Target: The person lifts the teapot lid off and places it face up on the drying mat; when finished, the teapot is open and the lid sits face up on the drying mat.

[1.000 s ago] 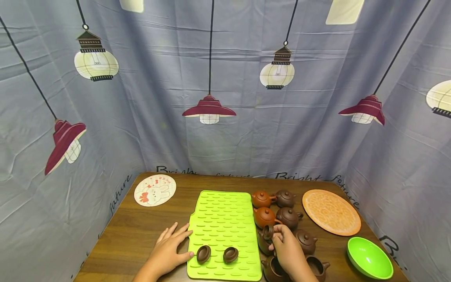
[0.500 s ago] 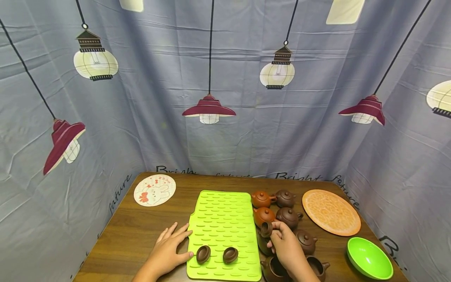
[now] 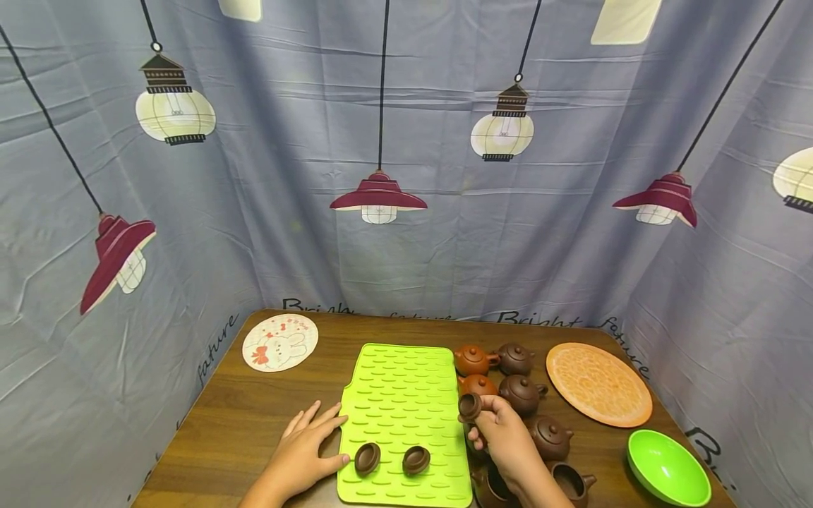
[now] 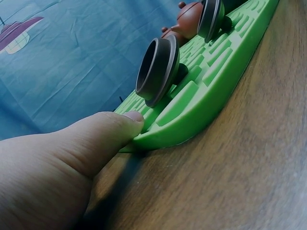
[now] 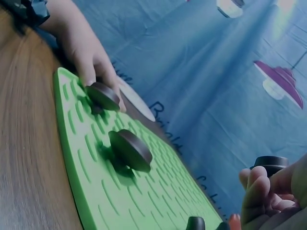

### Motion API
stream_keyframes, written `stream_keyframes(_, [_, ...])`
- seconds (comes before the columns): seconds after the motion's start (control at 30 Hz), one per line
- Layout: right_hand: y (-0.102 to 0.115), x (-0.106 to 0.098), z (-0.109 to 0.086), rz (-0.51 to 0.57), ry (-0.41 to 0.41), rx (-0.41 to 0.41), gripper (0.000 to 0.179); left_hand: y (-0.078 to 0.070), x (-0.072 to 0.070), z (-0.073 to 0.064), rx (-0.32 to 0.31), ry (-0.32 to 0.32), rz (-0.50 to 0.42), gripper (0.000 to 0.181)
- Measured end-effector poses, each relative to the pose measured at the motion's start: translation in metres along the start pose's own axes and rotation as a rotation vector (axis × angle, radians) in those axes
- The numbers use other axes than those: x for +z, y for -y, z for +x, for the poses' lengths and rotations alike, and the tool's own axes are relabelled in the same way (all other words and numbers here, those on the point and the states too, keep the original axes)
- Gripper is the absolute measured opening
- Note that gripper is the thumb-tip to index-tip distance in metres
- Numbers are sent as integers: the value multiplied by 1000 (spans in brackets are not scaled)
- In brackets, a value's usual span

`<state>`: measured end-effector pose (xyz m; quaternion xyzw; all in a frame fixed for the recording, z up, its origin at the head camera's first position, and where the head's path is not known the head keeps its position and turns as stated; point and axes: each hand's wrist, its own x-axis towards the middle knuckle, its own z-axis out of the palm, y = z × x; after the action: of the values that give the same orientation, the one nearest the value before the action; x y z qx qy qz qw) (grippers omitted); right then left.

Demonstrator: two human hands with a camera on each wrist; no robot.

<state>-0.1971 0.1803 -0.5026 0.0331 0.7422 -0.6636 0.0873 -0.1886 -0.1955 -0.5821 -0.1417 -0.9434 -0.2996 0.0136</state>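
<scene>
My left hand [image 3: 303, 453] rests with spread, straight fingers at the left edge of a green ridged mat [image 3: 406, 395]. Its thumb touches the mat's rim in the left wrist view. Two dark brown teapot lids lie upturned on the mat, a left one [image 3: 367, 458] and a right one [image 3: 416, 460]. A third teapot lid [image 3: 470, 407], hollow side showing, is pinched by my right hand [image 3: 508, 441] over the mat's right edge. Below that hand stand lidless dark teapots, one [image 3: 492, 487] partly hidden by it and another [image 3: 571, 483] farther right.
Lidded teapots stand right of the mat: orange ones [image 3: 473, 360] and dark ones [image 3: 521, 394]. Farther right are an orange round placemat [image 3: 598, 384] and a green bowl [image 3: 669, 467]. A round rabbit-print mat [image 3: 280, 343] lies at the back left. A printed curtain [image 3: 432, 261] encloses the table.
My right hand has moved left and slightly away from me with the pinched lid, from above the teapots to the mat's right edge. My left hand and the two lids on the mat stay put.
</scene>
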Motion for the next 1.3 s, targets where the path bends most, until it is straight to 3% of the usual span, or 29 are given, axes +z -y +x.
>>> stream_keyframes(0.43, [6,19,6,94,137,16,37,0,1,0,1,-8,3,75])
stream_keyframes(0.73, [13,37,13,117,190,23,40,2,2,1,16,-18,8,74])
stream_keyframes(1.3, [14,88,25,80,292,14,28,0,0,0,3,-6,1,74])
